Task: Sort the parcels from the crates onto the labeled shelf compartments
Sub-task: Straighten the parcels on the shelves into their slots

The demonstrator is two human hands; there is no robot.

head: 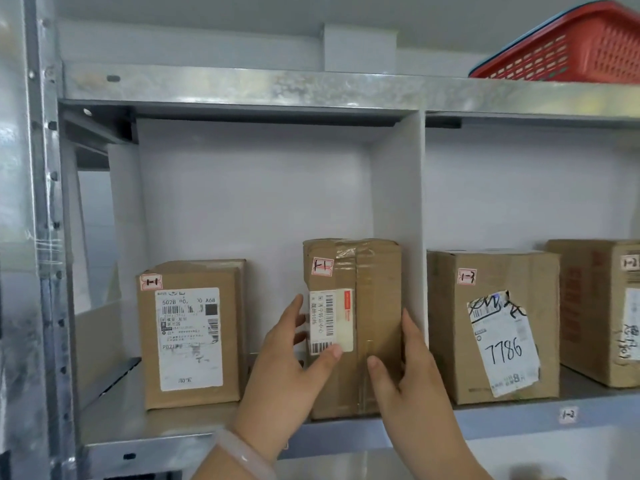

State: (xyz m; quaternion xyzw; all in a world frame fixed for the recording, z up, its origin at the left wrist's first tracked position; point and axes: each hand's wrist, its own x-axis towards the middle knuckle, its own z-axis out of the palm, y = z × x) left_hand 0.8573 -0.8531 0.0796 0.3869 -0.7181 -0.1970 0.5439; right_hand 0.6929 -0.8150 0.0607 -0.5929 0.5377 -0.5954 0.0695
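Both hands clasp the taped parcel (377,306): my left hand (287,368) (pale bangle (239,452) on its wrist) curls round the left side with its thumb on the label, and my right hand (415,386) grips the right edge. The parcel stands upright on the shelf (156,434), just beside the divider (398,188), sharing the compartment with another box (190,334). Above sits a red basket (581,50).

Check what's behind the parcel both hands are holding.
Only the compartment's white back panel shows above the parcel. The parcel, held at its sides by the left hand and right hand, covers the shelf space directly behind it, so anything there cannot be seen.
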